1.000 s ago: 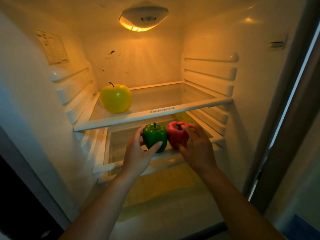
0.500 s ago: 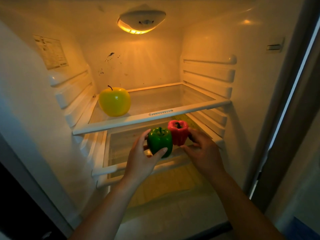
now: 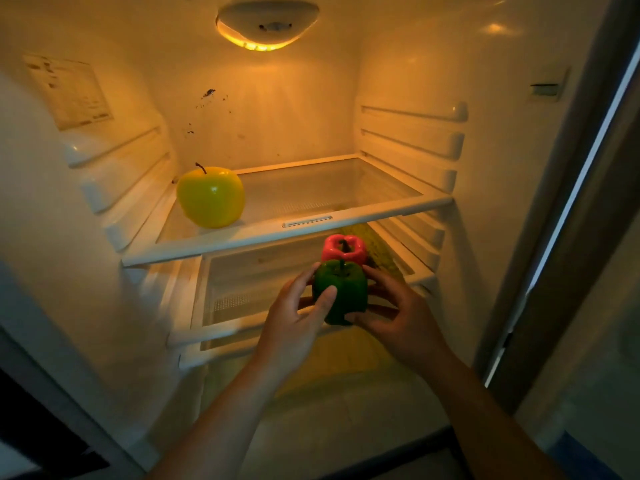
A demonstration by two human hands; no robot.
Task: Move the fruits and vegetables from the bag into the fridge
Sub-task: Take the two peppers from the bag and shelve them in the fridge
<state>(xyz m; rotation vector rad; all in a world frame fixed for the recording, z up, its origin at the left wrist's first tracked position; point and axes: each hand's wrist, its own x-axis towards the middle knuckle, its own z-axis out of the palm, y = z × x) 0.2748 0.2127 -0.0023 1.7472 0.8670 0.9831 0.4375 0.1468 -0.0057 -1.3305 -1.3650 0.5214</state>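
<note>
A green bell pepper (image 3: 341,292) is at the front of the fridge's lower glass shelf (image 3: 242,299). My left hand (image 3: 294,317) grips its left side, with the thumb across its front. My right hand (image 3: 398,313) cups its right side, fingers at the top and thumb under its bottom edge. Right behind it a red bell pepper (image 3: 344,247) sits on the same shelf, with no hand on it. A yellow apple (image 3: 210,197) rests at the left of the upper shelf (image 3: 332,188). No bag is in view.
The fridge stands open, lit by a lamp (image 3: 266,24) in its ceiling. Shelf rails (image 3: 412,143) line both side walls. The fridge's right frame (image 3: 561,237) runs down beside my right arm. Below the lower shelf lies the yellowish fridge floor (image 3: 339,358).
My right hand let go of the red pepper, which now sits farther back on the lower shelf. The green pepper moved right, in front of it, and my right hand now holds it too.
</note>
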